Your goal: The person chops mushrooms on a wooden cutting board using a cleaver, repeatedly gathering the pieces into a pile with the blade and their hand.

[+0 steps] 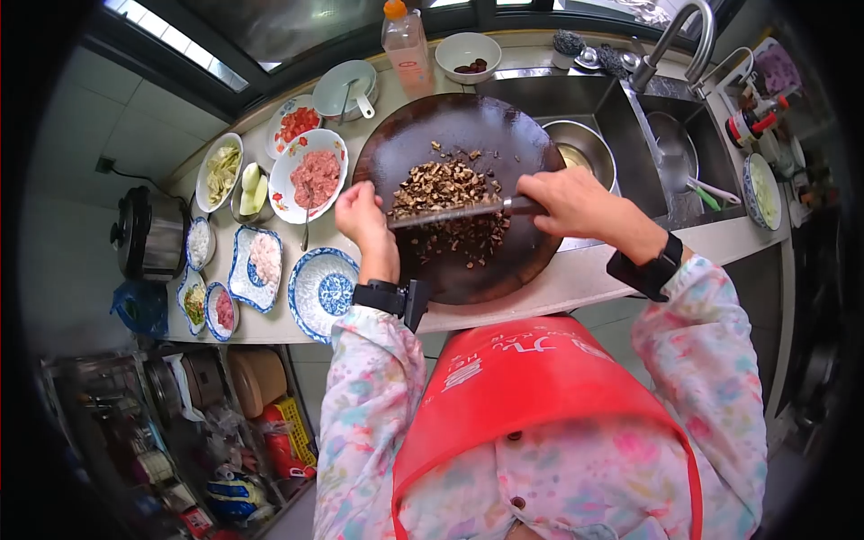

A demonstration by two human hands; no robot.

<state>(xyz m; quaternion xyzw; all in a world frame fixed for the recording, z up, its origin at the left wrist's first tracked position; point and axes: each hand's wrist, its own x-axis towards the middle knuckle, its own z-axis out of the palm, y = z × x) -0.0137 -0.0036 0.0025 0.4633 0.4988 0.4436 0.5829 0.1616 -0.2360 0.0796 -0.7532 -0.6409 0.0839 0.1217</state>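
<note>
My right hand (571,205) is wrapped round the dark handle of a kitchen knife (450,215), which I see nearly edge-on. The blade runs leftward across a heap of chopped, dark brown and tan pieces, seemingly mushroom (441,187). At the blade's far end, my left hand (364,219) is closed with curled fingers and appears to pinch the tip; the exact contact is partly hidden. Under both lies a round, dark wooden chopping board (504,126). More chopped bits are scattered below the blade, towards my body.
Left of the board stand a bowl of minced meat (317,173) with a spoon, a blue-patterned bowl (315,295) and several small dishes of chopped food. Behind are a bottle (407,54) and a white bowl (468,47). A sink (585,94) with a metal pot (594,148) adjoins the right.
</note>
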